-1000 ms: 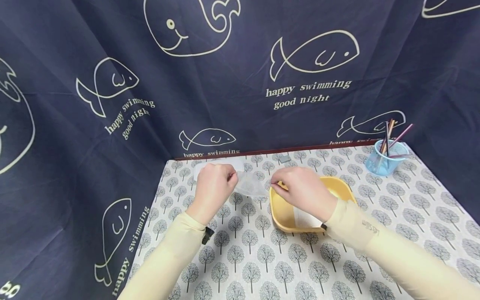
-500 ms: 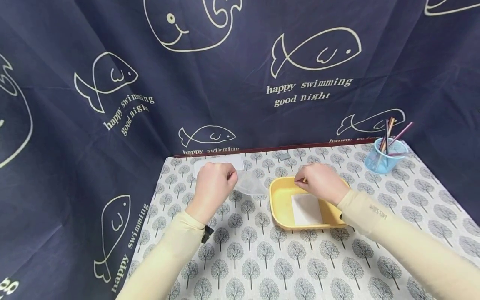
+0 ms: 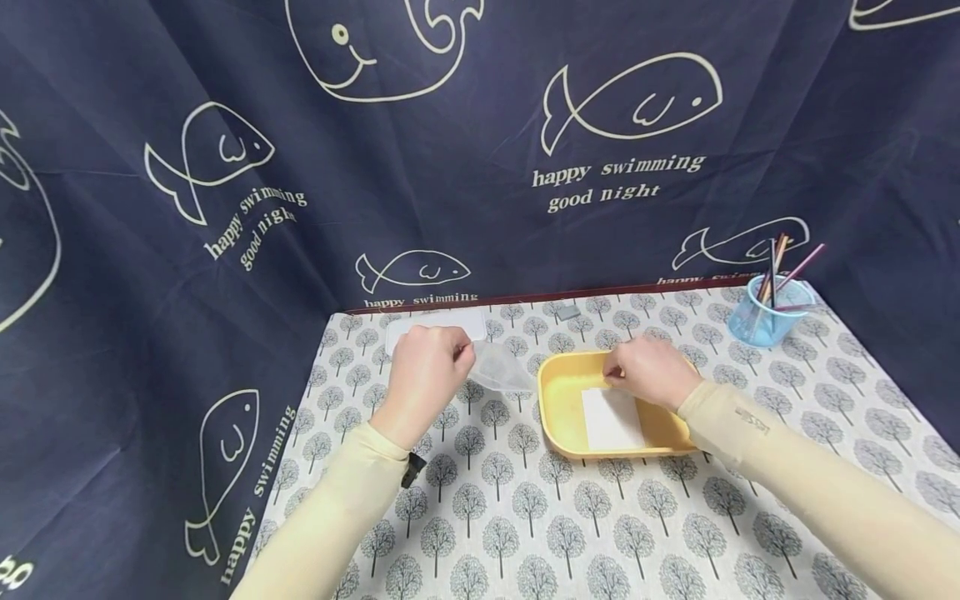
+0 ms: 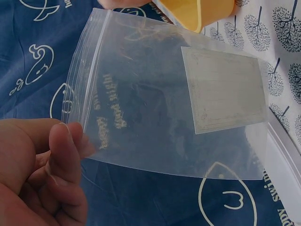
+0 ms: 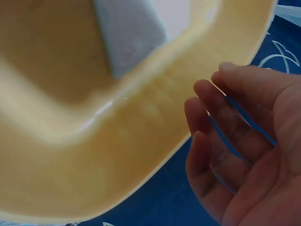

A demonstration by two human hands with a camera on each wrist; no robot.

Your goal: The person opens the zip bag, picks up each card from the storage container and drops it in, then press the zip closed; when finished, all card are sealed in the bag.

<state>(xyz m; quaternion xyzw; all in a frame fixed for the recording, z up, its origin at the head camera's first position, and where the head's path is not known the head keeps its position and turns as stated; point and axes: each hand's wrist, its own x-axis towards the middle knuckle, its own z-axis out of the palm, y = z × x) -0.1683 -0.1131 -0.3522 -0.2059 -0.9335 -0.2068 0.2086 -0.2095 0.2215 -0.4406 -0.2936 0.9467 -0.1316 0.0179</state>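
Note:
My left hand point(image 3: 427, 371) pinches a clear zip bag point(image 4: 141, 127) by a corner at its zip end, thumb against fingers. A pale card with a faint border and lines point(image 4: 225, 89) lies inside the bag, towards its far end. In the head view the bag hangs between the hands, left of a yellow tray point(image 3: 561, 408). Over the tray's back right part is my right hand point(image 3: 651, 371). Its fingers are loosely bent, with nothing between them in the right wrist view. White rectangular paper point(image 3: 613, 423) lies in the tray, just in front of that hand.
A white flat rectangular thing point(image 3: 472, 323) lies behind my left hand, partly covered by it. A small grey block point(image 3: 567, 312) sits near the table's back edge. At the back right stands a blue cup point(image 3: 753, 325) with several pencils or sticks. A dark fish-print curtain point(image 3: 480, 192) hangs behind.
My right hand has moved right, away from the bag's end, and lowered slightly over the tray, uncovering the white paper. My left hand keeps the bag in nearly the same place.

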